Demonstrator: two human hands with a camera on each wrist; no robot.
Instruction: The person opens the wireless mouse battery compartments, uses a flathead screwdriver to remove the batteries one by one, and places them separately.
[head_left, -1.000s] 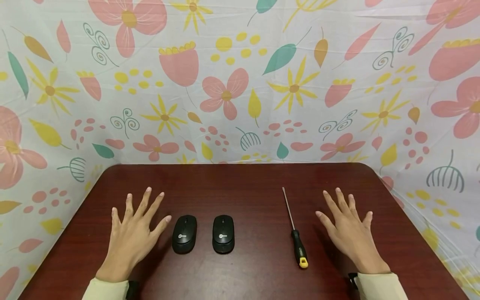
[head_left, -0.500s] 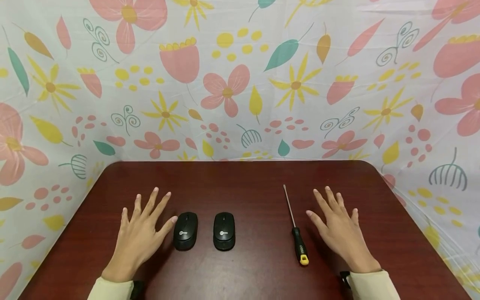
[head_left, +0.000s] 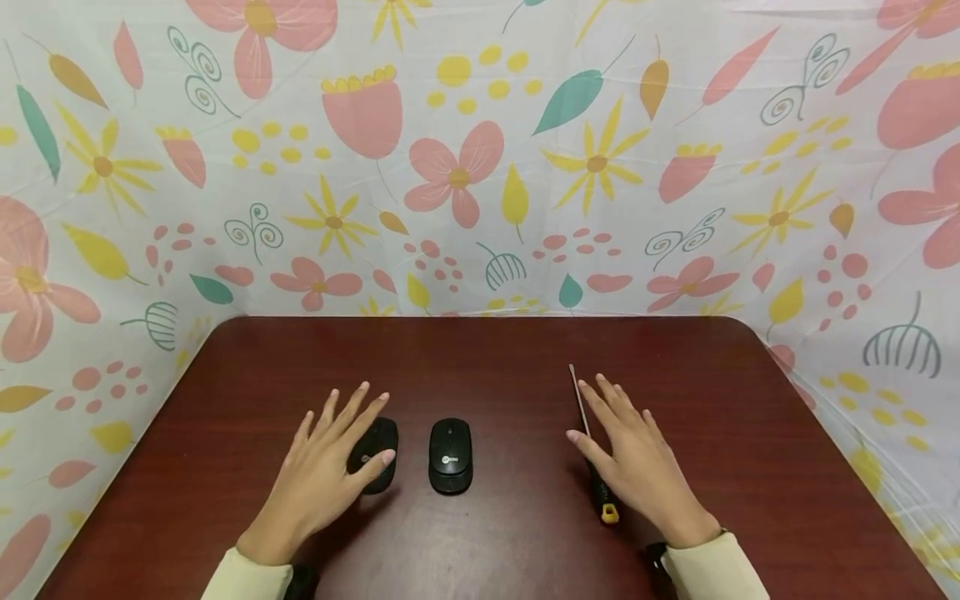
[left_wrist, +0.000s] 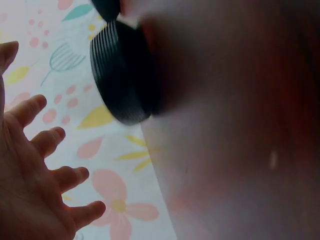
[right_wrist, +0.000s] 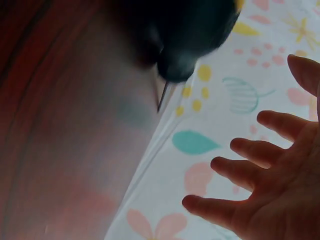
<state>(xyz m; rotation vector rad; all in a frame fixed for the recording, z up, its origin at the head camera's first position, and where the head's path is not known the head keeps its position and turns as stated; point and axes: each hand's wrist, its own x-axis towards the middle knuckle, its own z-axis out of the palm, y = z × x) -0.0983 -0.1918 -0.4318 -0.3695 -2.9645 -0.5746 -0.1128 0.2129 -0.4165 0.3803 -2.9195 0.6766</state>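
My left hand (head_left: 318, 479) hovers with spread fingers over the left black computer mouse (head_left: 382, 437), partly covering it. In the left wrist view this mouse (left_wrist: 120, 75) looms close, apart from the straight fingers. To its right lies a second black computer mouse (head_left: 450, 457), untouched. A flathead screwdriver (head_left: 600, 493) with a black handle and yellow end lies tip away on the table. Above its right side is my right hand (head_left: 637, 462), fingers extended, hiding part of the handle and shaft. The right wrist view shows the screwdriver (right_wrist: 175, 67) blurred, apart from the fingers.
The dark red-brown tabletop (head_left: 510, 542) has rounded far corners. Behind it and along both sides hangs a white floral cloth (head_left: 465, 250).
Both hands have moved inward: the left rightward until over the left mouse, the right leftward until over the screwdriver. The mice and screwdriver stay in place; the head view has tilted slightly.
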